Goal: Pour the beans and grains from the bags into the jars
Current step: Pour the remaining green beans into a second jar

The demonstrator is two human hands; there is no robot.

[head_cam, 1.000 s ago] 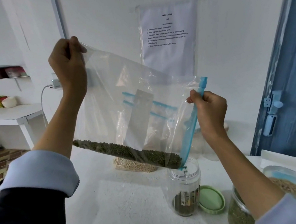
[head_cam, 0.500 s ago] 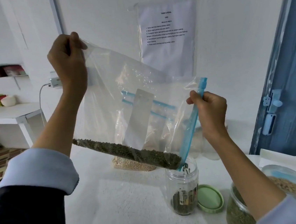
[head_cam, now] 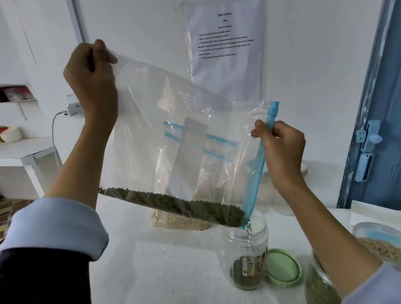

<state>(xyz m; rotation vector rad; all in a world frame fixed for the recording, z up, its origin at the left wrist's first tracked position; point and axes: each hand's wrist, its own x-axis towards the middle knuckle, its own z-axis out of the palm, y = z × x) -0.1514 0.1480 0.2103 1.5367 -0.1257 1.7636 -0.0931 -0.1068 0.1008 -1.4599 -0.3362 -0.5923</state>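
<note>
A large clear zip bag [head_cam: 181, 119] hangs tilted above the table, with green beans [head_cam: 175, 205] lying along its lower edge. My left hand [head_cam: 90, 76] pinches the bag's raised bottom corner high up. My right hand [head_cam: 280, 146] grips the blue zip strip at the bag's mouth. The mouth's low corner sits over an open clear jar [head_cam: 248, 250], and beans drop into it. The jar holds a shallow layer of green beans.
A green lid [head_cam: 284, 266] lies right of the jar. Behind the bag stands a bag of pale grains [head_cam: 177, 222]. At the right front are a jar of green beans [head_cam: 318, 290] and a jar of pale grains [head_cam: 387, 248]. The blue door [head_cam: 395, 82] is on the right.
Both hands hold the bag almost as before, my left hand slightly higher. Beans keep sliding toward the low corner and falling into the jar.
</note>
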